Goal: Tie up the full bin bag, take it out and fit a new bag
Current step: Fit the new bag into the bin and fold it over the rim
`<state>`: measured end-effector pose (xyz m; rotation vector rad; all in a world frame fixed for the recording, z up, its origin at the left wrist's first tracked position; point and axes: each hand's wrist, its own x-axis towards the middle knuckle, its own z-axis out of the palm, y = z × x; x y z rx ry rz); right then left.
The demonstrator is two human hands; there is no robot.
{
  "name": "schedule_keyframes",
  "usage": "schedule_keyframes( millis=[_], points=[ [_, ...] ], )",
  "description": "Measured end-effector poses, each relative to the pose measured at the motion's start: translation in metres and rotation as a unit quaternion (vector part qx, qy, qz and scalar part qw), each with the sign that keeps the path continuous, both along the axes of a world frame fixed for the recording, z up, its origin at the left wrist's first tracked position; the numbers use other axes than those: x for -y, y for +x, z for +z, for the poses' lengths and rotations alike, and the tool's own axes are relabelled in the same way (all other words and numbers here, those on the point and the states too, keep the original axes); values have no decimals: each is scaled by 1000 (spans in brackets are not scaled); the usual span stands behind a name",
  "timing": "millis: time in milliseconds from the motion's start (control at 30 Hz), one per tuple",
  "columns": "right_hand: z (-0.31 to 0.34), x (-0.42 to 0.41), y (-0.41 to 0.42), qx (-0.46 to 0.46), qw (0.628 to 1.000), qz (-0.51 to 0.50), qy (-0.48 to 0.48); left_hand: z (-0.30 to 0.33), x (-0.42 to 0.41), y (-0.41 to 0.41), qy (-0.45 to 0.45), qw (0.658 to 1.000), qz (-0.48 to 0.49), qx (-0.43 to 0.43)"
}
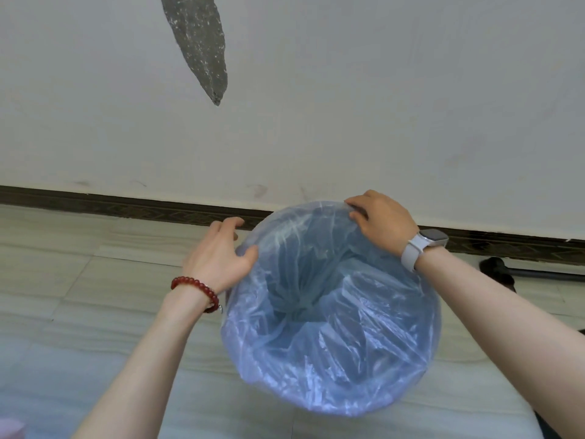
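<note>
Two hands are on the bin in my view, one at each side of its far rim. A pale blue bag lines the bin, its plastic folded out over the rim all the way round and sagging into a gathered, crumpled hollow in the middle. My left hand sits at the left edge, thumb pressed onto the plastic over the rim while the fingers curl outside it; I cannot tell how firmly it pinches. A red bead bracelet circles that wrist. My right hand rests on the far right of the rim, fingers bent and pressing the film down against the edge, with a light grey watch on the wrist. The bin stands on a pale tiled floor, near a dark skirting board below a white wall that carries a grey patch of bare plaster.
</note>
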<state>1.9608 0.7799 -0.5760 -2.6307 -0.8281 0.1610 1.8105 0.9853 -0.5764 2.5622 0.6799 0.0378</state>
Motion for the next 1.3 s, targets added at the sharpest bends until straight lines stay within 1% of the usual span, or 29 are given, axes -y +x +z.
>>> schedule_keyframes(
  millis=[67, 167, 267, 367, 433, 533, 633, 733, 800, 900, 967, 1033, 1133, 1200, 1300],
  points=[
    [1, -4, 0, -2, 1000, -1, -19, 5, 2, 12, -1, 999, -17, 39],
    [7, -5, -1, 16, 999, 7, -36, 12, 13, 40, 12, 993, -90, 78],
    [19, -4, -2, 25, 999, 9, -18, 16, 27, 68, -3, 980, -174, 97],
    [32, -1, 1, -17, 1000, 17, 8, 26, 36, 90, -42, 971, -205, 116],
    [36, 1, 5, -51, 998, 16, 33, 33, 37, 101, -85, 971, -205, 89],
    [35, 3, 10, -102, 993, 6, 56, 34, 34, 110, -110, 969, -223, 1],
    [30, 8, 12, -173, 983, -8, 68, 30, 31, 110, -99, 972, -206, -52],
    [23, 12, 13, -184, 980, -31, 65, 21, 32, 106, -72, 979, -182, -58],
    [19, 12, 11, -149, 986, -52, 54, 14, 33, 103, -49, 983, -172, -29],
    [12, 14, 3, -55, 996, -60, 20, 3, 35, 99, -33, 985, -166, 28],
    [8, 18, 0, -23, 998, -52, 29, -1, 35, 97, -20, 985, -161, 55],
    [7, 24, -2, -33, 997, -54, 52, -5, 35, 96, -8, 986, -158, 58],
    [7, 37, -4, -38, 994, -71, 70, -7, 35, 95, -15, 989, -142, 40],
    [7, 46, -8, -34, 991, -87, 91, -7, 34, 90, -10, 994, -104, 37],
    [7, 53, -13, -19, 989, -100, 110, -10, 28, 74, 8, 999, -24, 40]
  ],
)
